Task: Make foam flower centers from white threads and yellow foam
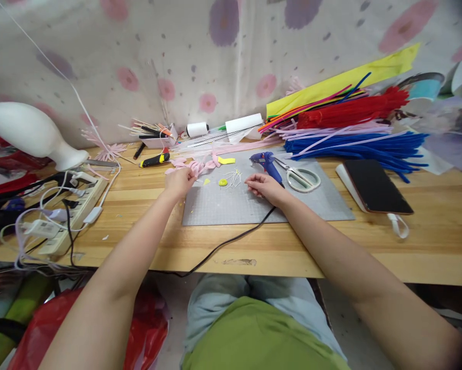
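My left hand is closed at the left edge of the grey cutting mat, with its fingertips together. Whatever it may pinch is too small to make out. Just behind it lie pink fabric-like petals and a yellow strip. My right hand hovers over the mat, fingers loosely bent and a little apart, nothing visible in them. Between my hands are a small yellow round piece and a cluster of thin white stamens. A blue glue gun rests behind my right hand, beside scissors.
Bundles of blue and red pipe cleaners lie at the back right, near a phone. A utility knife and a box of sticks stand left. A power strip and black cord cross the table.
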`<move>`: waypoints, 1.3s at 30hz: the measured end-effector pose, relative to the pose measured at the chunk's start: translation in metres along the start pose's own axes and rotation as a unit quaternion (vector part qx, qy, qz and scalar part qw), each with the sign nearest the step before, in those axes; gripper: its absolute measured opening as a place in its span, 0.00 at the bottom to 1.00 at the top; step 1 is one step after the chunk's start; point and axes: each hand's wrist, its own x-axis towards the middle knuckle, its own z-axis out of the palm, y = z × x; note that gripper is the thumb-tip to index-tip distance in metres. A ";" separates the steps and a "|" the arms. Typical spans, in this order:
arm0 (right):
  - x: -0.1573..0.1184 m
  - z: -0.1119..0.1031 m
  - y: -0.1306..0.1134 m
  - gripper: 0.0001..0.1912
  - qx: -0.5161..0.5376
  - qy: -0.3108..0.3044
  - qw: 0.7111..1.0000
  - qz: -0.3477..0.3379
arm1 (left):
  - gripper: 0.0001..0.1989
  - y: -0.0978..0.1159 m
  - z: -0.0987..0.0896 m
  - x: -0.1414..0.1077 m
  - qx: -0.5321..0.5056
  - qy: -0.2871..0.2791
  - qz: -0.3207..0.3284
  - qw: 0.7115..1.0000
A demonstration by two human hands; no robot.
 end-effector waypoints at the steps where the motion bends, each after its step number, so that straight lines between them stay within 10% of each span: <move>1: 0.000 0.000 0.000 0.14 0.002 0.003 1.000 -0.001 | 0.09 -0.001 0.002 0.001 0.004 0.002 0.031 1.000; 13: -0.003 0.002 -0.002 0.15 -0.005 0.018 1.000 0.000 | 0.16 -0.010 0.030 0.010 0.116 0.052 0.234 0.964; 19: -0.003 0.001 -0.008 0.11 -0.013 0.003 1.000 0.023 | 0.08 0.001 0.024 -0.001 -0.100 0.071 0.091 0.988; 23: 0.000 0.019 -0.022 0.08 -0.075 -0.026 0.997 0.022 | 0.06 0.019 0.016 -0.018 -0.404 -0.052 -0.076 0.910; 29: 0.009 0.071 -0.034 0.14 -0.040 0.008 0.999 -0.006 | 0.10 0.029 0.019 -0.027 -0.583 -0.155 -0.089 0.793; 39: 0.019 0.093 -0.029 0.13 -0.024 0.030 0.998 -0.039 | 0.08 0.029 0.019 -0.029 -0.633 -0.155 -0.120 0.749</move>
